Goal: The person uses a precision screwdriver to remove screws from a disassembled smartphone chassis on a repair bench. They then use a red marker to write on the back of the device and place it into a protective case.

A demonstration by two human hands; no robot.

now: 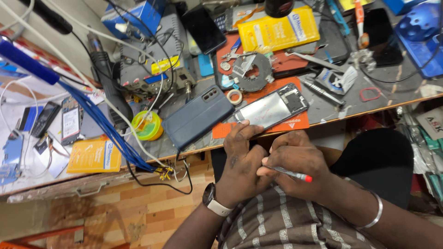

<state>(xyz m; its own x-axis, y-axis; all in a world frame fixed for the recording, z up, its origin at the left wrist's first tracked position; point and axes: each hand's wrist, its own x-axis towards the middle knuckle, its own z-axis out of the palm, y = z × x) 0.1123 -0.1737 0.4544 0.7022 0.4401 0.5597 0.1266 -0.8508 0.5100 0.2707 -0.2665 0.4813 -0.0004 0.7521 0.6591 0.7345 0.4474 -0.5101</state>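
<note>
Nearest us, our right hand point(297, 159) is closed around a thin metal tool with a red tip point(290, 173). Our left hand point(240, 159) lies against it, fingers loosely curled, fingertips touching the opened phone point(272, 108) at the surface point(323, 108) edge. Just beyond lie a dark blue phone back point(197, 116) and a roll of tape point(234, 96).

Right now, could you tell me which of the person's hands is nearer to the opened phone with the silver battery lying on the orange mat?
Left. The left hand has its fingertips at the opened phone's lower edge; the right hand, gripping a red-tipped tool, sits lower, off the bench.
</note>
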